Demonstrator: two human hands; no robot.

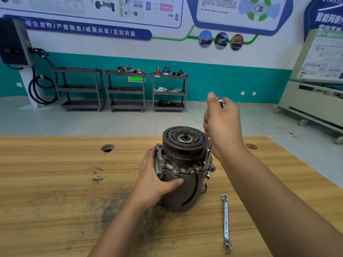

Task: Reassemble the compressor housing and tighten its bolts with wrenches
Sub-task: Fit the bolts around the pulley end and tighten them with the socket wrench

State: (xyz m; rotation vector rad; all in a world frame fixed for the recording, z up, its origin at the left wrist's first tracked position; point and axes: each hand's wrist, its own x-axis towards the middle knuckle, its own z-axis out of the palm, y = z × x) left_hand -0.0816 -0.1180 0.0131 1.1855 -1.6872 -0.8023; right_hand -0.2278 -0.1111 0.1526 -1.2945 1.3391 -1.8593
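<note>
Mid part of the ring wrench (207, 156) is hidden behind my R hand (222, 127). Only its top ring pokes out above my knuckles, and the lower shank shows beside the pulley (185, 141). The lower end sits down at the flange on the compressor's R side. Can't make out the bolt head under it; the wrench tip covers that spot. R hand is curled tight round the wrench, which stands nearly upright, leaning a bit toward the pulley.

L hand (156, 179) wraps the compressor (182, 175) from its L side: thumb lies across the front of the housing, fingers go round the back and are out of sight. The far side of the housing is hidden too. Both forearms are cut off by the bottom edge.

The compressor stands upright on the wooden bench (55, 182), pulley up, between my hands: L hand on it, R hand just above and to the R of the pulley. Flange bolts (176, 168) show along the front rim. A 2nd ring wrench (226, 222) lies flat on the bench near the compressor's R, under my R forearm, touching neither.
</note>
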